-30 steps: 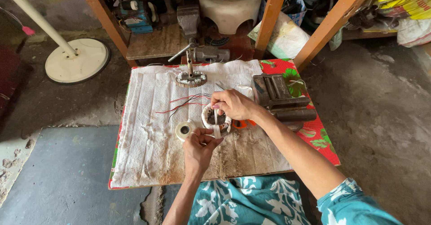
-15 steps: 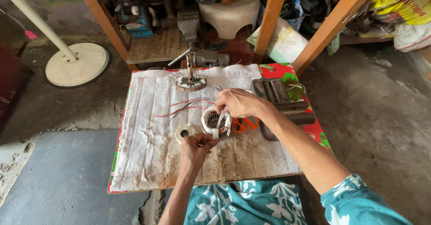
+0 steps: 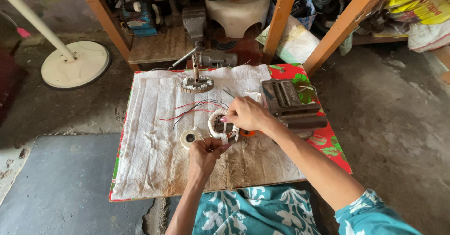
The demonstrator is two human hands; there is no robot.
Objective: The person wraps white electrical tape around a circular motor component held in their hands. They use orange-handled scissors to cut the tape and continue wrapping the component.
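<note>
A ring-shaped motor coil (image 3: 218, 128) wrapped in white tape lies in the middle of the low work board (image 3: 154, 169), with thin red and black wires (image 3: 187, 109) trailing from it to the left. My right hand (image 3: 247, 114) rests on the ring's far right side, fingers closed on it. My left hand (image 3: 206, 151) pinches the ring's near edge from below. A small roll of white tape (image 3: 191, 136) lies just left of the ring. What my fingertips hold beyond the ring is hidden.
A round metal rotor on a shaft (image 3: 197, 82) stands at the board's far edge. A dark metal block tool (image 3: 290, 104) lies right of my right hand. A white fan base (image 3: 76, 67) stands on the floor at left. Wooden legs (image 3: 344, 25) and clutter lie behind.
Both hands stay on the coil ring; my left hand has shifted slightly along its near edge. The view has drifted a little.
</note>
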